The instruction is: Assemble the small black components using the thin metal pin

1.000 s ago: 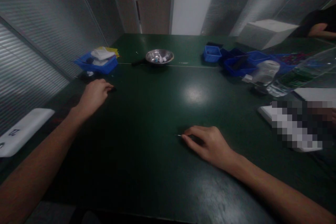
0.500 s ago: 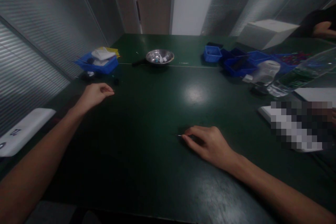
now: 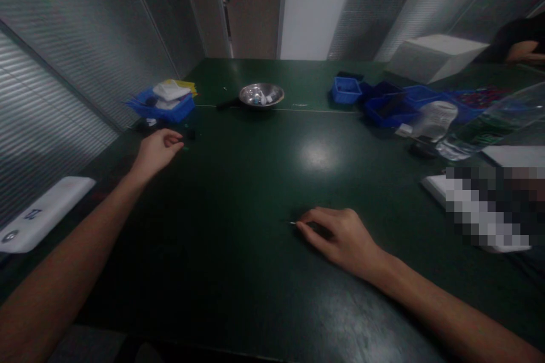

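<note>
On the right half of the dark green table, my right hand rests with thumb and forefinger pinched together. From between those fingertips a thin, shiny needle-like piece sticks out to the left; the rest of it is hidden. My left hand is farther off at the left, its thumb and fingertips a little apart, with nothing I can make out between them. Just beyond those fingertips lies a small dark object, too dim to name.
A metal bowl with small pieces stands far back. Behind my left hand is a blue basket with white and yellow items. Several blue bins, a clear bottle and a white box occupy the right. A white device lies left.
My left hand's thumb and fingers have parted, and the hand has shifted slightly away from me. My right hand keeps its pinch in nearly the same place. The view has tilted slightly.
</note>
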A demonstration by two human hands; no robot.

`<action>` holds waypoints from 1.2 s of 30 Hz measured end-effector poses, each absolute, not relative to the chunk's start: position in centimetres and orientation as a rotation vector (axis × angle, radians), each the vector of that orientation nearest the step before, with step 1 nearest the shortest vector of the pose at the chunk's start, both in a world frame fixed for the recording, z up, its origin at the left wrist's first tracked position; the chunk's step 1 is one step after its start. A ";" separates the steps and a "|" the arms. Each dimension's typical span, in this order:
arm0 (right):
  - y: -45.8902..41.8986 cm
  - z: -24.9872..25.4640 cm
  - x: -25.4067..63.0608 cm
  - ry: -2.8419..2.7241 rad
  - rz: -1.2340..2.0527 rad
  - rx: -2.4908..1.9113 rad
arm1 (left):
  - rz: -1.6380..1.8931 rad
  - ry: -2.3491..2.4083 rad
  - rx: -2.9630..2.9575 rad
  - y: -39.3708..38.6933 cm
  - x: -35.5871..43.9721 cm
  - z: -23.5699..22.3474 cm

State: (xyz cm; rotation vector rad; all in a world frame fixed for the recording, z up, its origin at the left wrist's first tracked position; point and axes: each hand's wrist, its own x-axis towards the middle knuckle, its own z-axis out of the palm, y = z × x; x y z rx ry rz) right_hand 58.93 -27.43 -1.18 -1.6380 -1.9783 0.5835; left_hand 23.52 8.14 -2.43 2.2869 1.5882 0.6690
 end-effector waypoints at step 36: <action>-27.5 -1.3 58.9 -1.968 0.580 -1.638 | 0.140 0.943 2.907 10.5 21.0 -0.4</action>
